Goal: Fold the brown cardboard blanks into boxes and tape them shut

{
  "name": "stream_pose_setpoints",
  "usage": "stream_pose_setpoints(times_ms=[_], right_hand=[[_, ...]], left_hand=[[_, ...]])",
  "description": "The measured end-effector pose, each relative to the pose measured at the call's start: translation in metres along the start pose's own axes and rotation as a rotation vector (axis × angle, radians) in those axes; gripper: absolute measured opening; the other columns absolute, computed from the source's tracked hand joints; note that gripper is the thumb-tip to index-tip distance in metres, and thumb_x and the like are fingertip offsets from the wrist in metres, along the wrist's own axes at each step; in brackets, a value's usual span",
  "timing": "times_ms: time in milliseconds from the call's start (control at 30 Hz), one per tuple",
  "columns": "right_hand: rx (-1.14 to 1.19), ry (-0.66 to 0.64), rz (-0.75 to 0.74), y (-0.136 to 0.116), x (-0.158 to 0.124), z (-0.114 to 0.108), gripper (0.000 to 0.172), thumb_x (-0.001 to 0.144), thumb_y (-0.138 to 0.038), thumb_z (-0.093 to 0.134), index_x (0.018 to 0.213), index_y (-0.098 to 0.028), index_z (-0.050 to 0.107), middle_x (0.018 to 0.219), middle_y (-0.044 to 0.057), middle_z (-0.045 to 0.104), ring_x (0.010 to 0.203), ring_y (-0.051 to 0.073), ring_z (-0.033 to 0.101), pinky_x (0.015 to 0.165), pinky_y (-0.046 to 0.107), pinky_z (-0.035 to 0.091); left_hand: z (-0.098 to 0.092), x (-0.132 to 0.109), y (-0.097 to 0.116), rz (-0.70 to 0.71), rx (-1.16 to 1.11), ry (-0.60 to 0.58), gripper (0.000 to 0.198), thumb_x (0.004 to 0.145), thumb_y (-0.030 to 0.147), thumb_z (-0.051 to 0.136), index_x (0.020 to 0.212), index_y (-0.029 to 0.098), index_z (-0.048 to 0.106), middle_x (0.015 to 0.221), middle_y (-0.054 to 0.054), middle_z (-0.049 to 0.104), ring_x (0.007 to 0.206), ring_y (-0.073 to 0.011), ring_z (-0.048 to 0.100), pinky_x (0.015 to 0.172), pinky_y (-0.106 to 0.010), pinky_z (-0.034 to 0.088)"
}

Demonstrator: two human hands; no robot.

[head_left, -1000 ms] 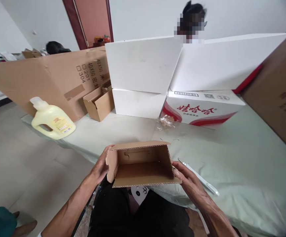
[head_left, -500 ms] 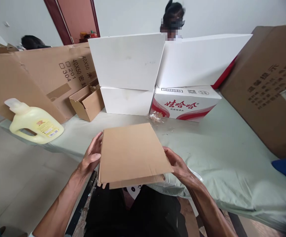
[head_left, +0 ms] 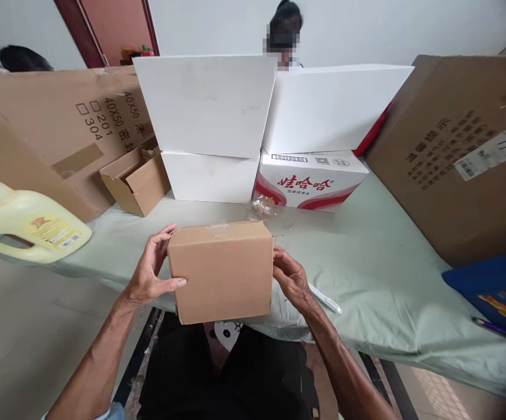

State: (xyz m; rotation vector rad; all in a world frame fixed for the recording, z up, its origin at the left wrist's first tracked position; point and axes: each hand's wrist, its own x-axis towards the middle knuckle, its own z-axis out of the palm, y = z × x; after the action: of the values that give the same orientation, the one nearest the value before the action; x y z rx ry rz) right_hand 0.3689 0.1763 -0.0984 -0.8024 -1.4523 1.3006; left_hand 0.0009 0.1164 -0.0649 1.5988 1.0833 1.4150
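A brown cardboard box is held between my two hands at the table's near edge, its flat side facing me and a strip of clear tape on top. My left hand grips its left side, thumb on the front face and fingers around the left edge. My right hand presses against its right side, with the fingertips partly hidden behind the box. Just right of my right hand lies a white pen-like tool. Behind the box, a crumpled piece of clear plastic rests on the table cover.
White boxes and a red-and-white carton stand behind. At left are a small open box and yellow jug. A large carton, blue item and purple pen are at right. A person is beyond.
The brown cardboard was a tilted piece with a loose flap and gap at the near side; now it appears as a closed box with its front facing me. The view has shifted right.
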Motion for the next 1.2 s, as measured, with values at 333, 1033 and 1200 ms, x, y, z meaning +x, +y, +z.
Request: stream_pose_setpoints(times_ms=[333, 1033, 1200], right_hand=[[-0.022, 0.021, -0.020, 0.000, -0.025, -0.006, 0.019, 0.101, -0.048, 0.078, 0.105, -0.029, 0.080, 0.151, 0.009, 0.066, 0.139, 0.029, 0.065, 0.113, 0.047, 0.056], [-0.659, 0.030, -0.224, -0.004, -0.042, -0.016, 0.021, 0.111, -0.041, 0.058, 0.119, -0.026, 0.070, 0.147, 0.015, 0.066, 0.134, 0.031, 0.067, 0.108, 0.047, 0.058], [-1.313, 0.100, -0.183, 0.019, -0.059, -0.092, 0.026, 0.109, -0.042, 0.053, 0.116, -0.022, 0.069, 0.122, 0.019, 0.071, 0.112, 0.036, 0.067, 0.094, 0.050, 0.057]], left_hand=[[-0.005, -0.006, 0.004, -0.191, -0.204, -0.031, 0.078, 0.070, 0.041, 0.100, 0.133, 0.032, 0.055, 0.131, -0.006, 0.068, 0.117, -0.0260, 0.069, 0.092, -0.033, 0.058], [-0.009, -0.025, 0.022, 0.054, 0.114, -0.093, 0.066, 0.077, 0.038, 0.098, 0.126, 0.026, 0.056, 0.173, -0.022, 0.044, 0.158, -0.0396, 0.051, 0.122, -0.052, 0.048], [-0.008, -0.023, 0.022, 0.031, 0.082, -0.090, 0.067, 0.073, 0.039, 0.100, 0.123, 0.026, 0.058, 0.171, -0.020, 0.046, 0.155, -0.0375, 0.054, 0.120, -0.048, 0.050]])
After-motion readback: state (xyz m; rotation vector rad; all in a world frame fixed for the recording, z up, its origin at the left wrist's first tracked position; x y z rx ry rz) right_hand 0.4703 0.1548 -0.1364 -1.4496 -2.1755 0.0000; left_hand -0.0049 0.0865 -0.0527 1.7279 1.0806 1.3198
